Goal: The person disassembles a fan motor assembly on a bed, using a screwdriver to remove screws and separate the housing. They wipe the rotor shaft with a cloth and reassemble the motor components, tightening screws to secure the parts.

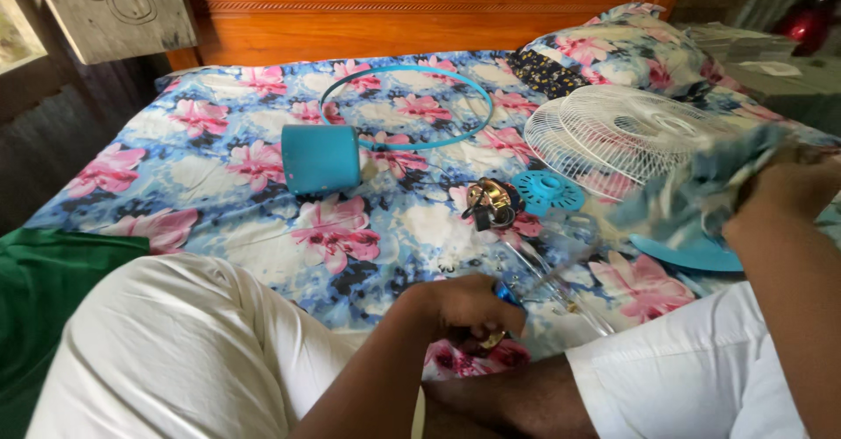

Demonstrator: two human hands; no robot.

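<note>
I sit on a bed with a floral sheet [219,141], my legs in white trousers. My left hand [469,309] is closed around the blue hub of a clear plastic fan blade [561,259] that lies on the sheet in front of me. My right hand [793,185] is raised at the right and grips a blurred blue and white cloth [701,195] above the blade. A metal fan motor [491,204] lies just beyond the blade, with a round blue plastic piece [547,191] beside it.
Two white wire fan grilles [622,137] lie at the right, with a blue disc [692,255] in front of them. A blue ring [407,106] and a blue motor cover [320,159] lie farther back. Behind are a floral pillow [613,49] and a wooden headboard [394,18]. Green cloth [44,290] is at the left.
</note>
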